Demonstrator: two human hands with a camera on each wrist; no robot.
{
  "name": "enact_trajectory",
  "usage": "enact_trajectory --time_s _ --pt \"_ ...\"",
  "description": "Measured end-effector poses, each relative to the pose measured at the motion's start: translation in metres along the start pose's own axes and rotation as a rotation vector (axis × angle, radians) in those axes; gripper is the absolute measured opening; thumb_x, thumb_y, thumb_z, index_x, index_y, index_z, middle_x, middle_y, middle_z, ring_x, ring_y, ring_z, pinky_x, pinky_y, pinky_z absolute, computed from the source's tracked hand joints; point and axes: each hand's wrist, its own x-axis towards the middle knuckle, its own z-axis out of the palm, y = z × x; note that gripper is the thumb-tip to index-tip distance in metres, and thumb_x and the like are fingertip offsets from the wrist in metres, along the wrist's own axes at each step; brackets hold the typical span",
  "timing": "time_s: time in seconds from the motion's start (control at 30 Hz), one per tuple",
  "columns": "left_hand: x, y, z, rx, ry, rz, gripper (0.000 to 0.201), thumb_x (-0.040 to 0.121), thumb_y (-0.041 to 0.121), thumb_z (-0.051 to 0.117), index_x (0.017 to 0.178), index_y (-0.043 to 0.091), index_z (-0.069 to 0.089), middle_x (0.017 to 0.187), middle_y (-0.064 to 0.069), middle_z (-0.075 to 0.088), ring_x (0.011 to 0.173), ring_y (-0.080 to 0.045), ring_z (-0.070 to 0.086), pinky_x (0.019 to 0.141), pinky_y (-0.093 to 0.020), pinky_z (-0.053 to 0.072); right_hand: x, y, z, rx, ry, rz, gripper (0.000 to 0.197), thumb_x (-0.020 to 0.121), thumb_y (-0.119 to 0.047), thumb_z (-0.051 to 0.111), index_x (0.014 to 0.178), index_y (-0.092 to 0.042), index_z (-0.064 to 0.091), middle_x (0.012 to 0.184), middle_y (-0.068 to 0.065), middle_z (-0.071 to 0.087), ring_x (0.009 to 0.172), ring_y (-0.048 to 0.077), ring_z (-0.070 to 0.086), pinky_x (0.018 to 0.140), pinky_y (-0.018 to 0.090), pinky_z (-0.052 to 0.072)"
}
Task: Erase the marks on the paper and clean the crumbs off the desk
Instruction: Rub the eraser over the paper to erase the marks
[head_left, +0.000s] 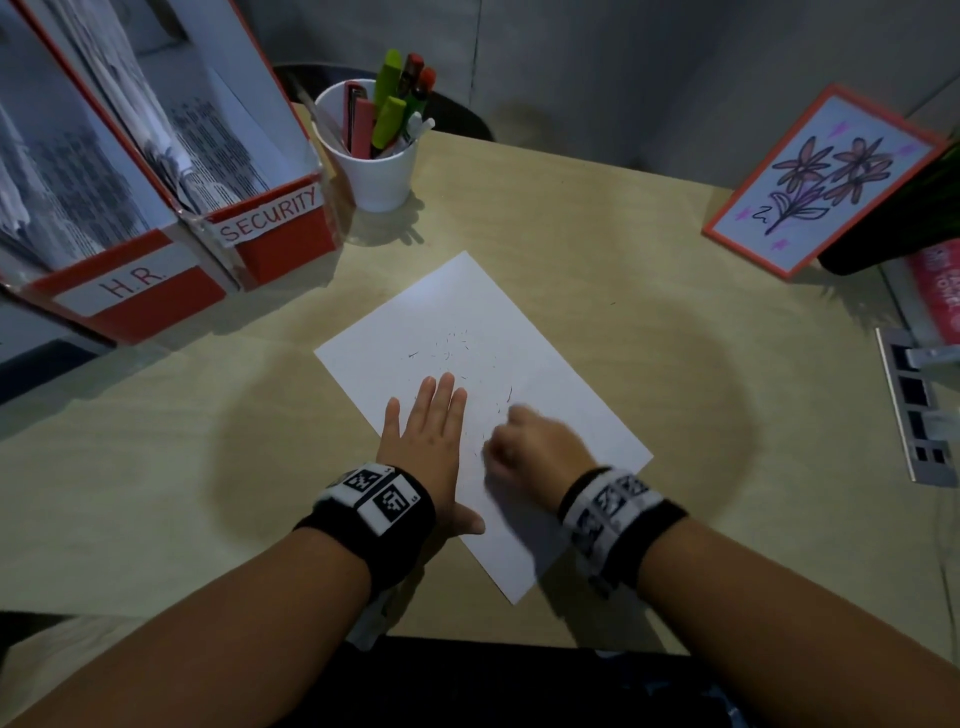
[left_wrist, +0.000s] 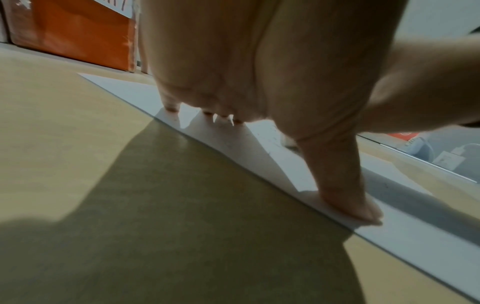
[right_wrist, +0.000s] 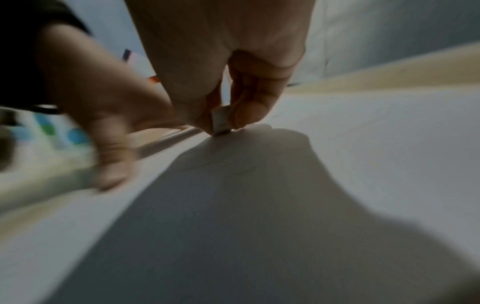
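A white sheet of paper (head_left: 467, 332) lies at an angle on the light wooden desk (head_left: 623, 249). Small dark eraser crumbs (head_left: 452, 348) are scattered over its middle. My left hand (head_left: 431, 431) lies flat on the sheet's left part with straight fingers, thumb (left_wrist: 358, 205) pressing near the paper edge (left_wrist: 233, 158). My right hand (head_left: 530, 441) is blurred, curled, on the sheet beside the left. In the right wrist view its thumb and fingers pinch a small white eraser (right_wrist: 220, 121), whose lower end touches the paper (right_wrist: 363, 144).
Two red file boxes labelled H.R. (head_left: 130, 291) and SECURITY (head_left: 275, 213) stand at the back left. A white cup of pens and markers (head_left: 374, 150) is behind the paper. A framed flower drawing (head_left: 826, 182) leans at the back right, with a grey socket strip (head_left: 919, 405) at the right edge.
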Motion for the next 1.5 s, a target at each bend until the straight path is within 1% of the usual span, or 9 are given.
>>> enact_trajectory --time_s 0.13,0.3,0.47,0.63,0.8,0.97,1.13,1.3,1.5 --pt "0.001 0.001 -0.001 0.010 -0.009 -0.007 0.144 0.063 0.079 0.063 0.141 0.009 -0.035 0.149 -0.010 -0.042 0.139 -0.029 -0.035 0.116 -0.055 -0.010 0.037 0.037 -0.019 -0.008 0.210 0.219 0.022 0.088 -0.023 0.051 0.077 -0.008 0.062 0.082 0.004 0.045 0.068 0.027 0.050 0.060 0.029 0.035" --pt "0.001 -0.001 -0.001 0.021 -0.015 -0.003 0.144 0.063 0.079 0.063 0.141 0.008 -0.035 0.149 -0.011 -0.042 0.139 -0.030 -0.034 0.116 -0.055 -0.010 -0.024 0.007 0.009 0.056 0.026 0.038 0.020 0.084 -0.022 0.059 0.067 -0.011 0.059 0.072 -0.001 0.040 0.055 0.022 0.044 0.053 0.029 0.036" --pt "0.000 0.001 -0.003 0.024 -0.021 -0.006 0.144 0.063 0.079 0.063 0.140 0.008 -0.035 0.149 -0.011 -0.041 0.139 -0.030 -0.033 0.116 -0.056 -0.008 0.003 0.058 -0.014 0.002 0.284 0.226 0.020 0.079 -0.016 0.065 0.062 -0.007 0.060 0.071 0.006 0.045 0.051 0.027 0.044 0.050 0.025 0.026" --pt "0.002 0.000 -0.002 0.026 -0.028 -0.007 0.143 0.063 0.080 0.061 0.138 0.007 -0.037 0.148 -0.012 -0.043 0.139 -0.031 -0.035 0.116 -0.056 -0.007 -0.034 -0.003 0.017 -0.026 -0.016 -0.108 0.014 0.074 -0.012 0.068 0.065 -0.004 0.061 0.066 0.008 0.048 0.049 0.027 0.048 0.045 0.027 0.037" --pt "0.002 0.000 -0.001 0.032 -0.026 -0.008 0.144 0.062 0.080 0.063 0.140 0.009 -0.036 0.149 -0.010 -0.042 0.139 -0.030 -0.034 0.117 -0.056 -0.007 0.002 0.061 -0.017 0.005 0.264 0.294 0.019 0.081 -0.019 0.060 0.067 -0.007 0.060 0.074 0.007 0.044 0.058 0.027 0.045 0.055 0.027 0.029" --pt "0.000 0.000 -0.002 0.035 -0.021 0.001 0.142 0.065 0.079 0.061 0.140 0.007 -0.035 0.149 -0.012 -0.041 0.139 -0.031 -0.033 0.117 -0.056 -0.006 -0.020 -0.008 0.017 -0.020 -0.020 -0.065 0.014 0.077 -0.018 0.065 0.073 -0.005 0.065 0.074 0.008 0.048 0.056 0.029 0.051 0.051 0.031 0.038" --pt "0.001 0.001 -0.003 0.028 -0.019 -0.005 0.142 0.064 0.078 0.063 0.141 0.008 -0.033 0.150 -0.011 -0.039 0.140 -0.030 -0.032 0.117 -0.055 -0.007 0.011 0.045 -0.011 0.021 0.190 0.259 0.021 0.087 -0.023 0.052 0.075 -0.008 0.061 0.079 0.002 0.040 0.069 0.031 0.052 0.059 0.028 0.030" --pt "0.002 0.000 -0.002 0.032 -0.018 -0.001 0.143 0.065 0.078 0.062 0.139 0.006 -0.036 0.149 -0.013 -0.041 0.139 -0.031 -0.033 0.117 -0.056 -0.007 -0.016 -0.013 0.016 0.025 0.005 -0.028 0.021 0.088 -0.023 0.052 0.085 -0.005 0.064 0.084 0.008 0.049 0.069 0.030 0.053 0.060 0.030 0.032" --pt "0.001 0.000 -0.002 0.036 -0.025 0.000 0.143 0.064 0.080 0.061 0.137 0.007 -0.038 0.148 -0.012 -0.042 0.139 -0.031 -0.034 0.116 -0.056 -0.008 0.014 0.046 -0.017 0.027 0.205 0.362 0.022 0.087 -0.025 0.051 0.082 -0.007 0.063 0.086 0.007 0.048 0.076 0.031 0.055 0.061 0.028 0.033"
